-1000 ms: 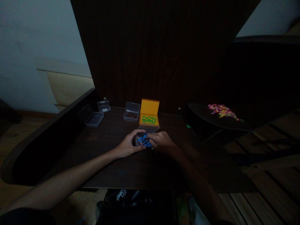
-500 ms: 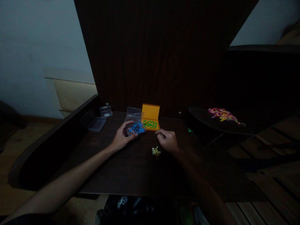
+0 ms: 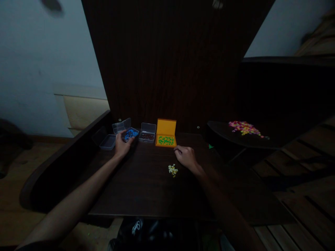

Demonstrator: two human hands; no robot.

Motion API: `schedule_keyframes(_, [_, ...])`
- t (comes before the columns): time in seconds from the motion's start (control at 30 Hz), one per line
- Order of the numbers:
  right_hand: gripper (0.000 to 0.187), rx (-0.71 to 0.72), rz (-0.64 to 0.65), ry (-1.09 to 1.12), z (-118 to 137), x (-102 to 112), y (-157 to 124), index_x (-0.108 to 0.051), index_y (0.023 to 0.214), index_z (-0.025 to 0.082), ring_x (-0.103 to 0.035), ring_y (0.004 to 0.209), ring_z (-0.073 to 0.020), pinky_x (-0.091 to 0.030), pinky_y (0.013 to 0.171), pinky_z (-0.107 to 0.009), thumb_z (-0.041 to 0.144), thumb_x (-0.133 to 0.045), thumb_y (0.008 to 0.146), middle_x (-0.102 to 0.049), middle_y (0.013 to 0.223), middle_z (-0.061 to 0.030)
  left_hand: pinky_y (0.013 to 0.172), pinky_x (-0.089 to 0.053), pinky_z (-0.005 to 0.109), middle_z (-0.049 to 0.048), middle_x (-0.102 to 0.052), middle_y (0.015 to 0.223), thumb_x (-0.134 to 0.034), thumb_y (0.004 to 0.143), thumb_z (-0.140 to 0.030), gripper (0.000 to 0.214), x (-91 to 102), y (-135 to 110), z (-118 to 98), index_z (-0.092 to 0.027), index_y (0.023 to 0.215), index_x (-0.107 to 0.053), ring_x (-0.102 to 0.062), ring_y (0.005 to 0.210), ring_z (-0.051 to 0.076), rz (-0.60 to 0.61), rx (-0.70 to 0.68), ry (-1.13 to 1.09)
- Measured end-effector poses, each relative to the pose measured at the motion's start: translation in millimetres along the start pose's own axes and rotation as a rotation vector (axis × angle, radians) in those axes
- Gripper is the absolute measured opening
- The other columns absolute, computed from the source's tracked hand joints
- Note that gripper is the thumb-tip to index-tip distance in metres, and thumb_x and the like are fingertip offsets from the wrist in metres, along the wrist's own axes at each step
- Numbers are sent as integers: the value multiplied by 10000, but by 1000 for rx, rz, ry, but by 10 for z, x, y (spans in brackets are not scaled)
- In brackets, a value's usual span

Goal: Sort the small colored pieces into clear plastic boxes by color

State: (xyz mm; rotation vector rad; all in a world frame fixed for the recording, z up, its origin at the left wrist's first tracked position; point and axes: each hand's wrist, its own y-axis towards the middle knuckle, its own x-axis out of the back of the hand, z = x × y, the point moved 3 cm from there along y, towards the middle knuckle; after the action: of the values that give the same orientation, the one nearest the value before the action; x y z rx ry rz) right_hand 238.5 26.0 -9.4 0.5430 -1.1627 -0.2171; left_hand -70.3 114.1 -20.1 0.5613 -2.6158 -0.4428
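My left hand reaches to the far left of the dark table and grips a clear box of blue pieces, lid up, at the back. My right hand rests on the table with fingers curled loosely, nothing visible in it, just right of a small heap of pale yellow pieces. An open orange box of green pieces stands behind that hand, and a clear box of dark red pieces sits between the orange and blue ones.
An empty clear tray lies at the table's back left, with another small clear box behind the blue one. A pile of mixed pink and yellow pieces sits on a dark side surface at right. A dark wooden panel rises behind the table.
My left hand carried the blue box from the table's middle back and left to the row of boxes. My right hand let go and stayed by the yellow heap.
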Motion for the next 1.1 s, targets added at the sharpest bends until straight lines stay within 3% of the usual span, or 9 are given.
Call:
schedule_keyframes(0.17, [231, -46, 11, 10, -61, -71, -12, -727, 776, 205, -679, 705, -184, -428, 655, -235, 184, -497, 782, -748, 788, -47, 1032, -399, 419, 125, -511, 1208, -701, 688, -267, 456, -45, 57, 145, -175, 1095, -518, -515, 1168, 282, 41, 65, 62])
schedule_keyframes(0.43, [251, -57, -38, 117, -97, -169, -30, -719, 706, 202, -647, 605, -144, -417, 615, -208, 151, -479, 756, -729, 698, -28, 1065, -360, 464, 155, -486, 1236, -658, 701, -209, 434, -104, 63, 142, -173, 1096, -483, -490, 1204, 309, 97, 65, 110])
schedule_keyframes(0.73, [266, -112, -86, 251, -107, -226, -97, -712, 658, 159, -474, 435, -101, -357, 501, -196, 194, -466, 754, -561, 454, 17, 1068, -357, 444, 180, -481, 1319, -650, 717, -275, 626, -163, 112, 68, -167, 1270, -379, -461, 1267, 304, 198, 31, 199])
schedule_keyframes(1.1, [257, -81, 6, 301, -144, -125, -342, -716, 671, 161, -498, 460, -109, -364, 495, -202, 167, -469, 739, -638, 551, -10, 1040, -329, 513, 240, -489, 1309, -600, 745, -320, 601, -276, 119, -49, -91, 1270, -419, -393, 1274, 392, 277, 6, 421])
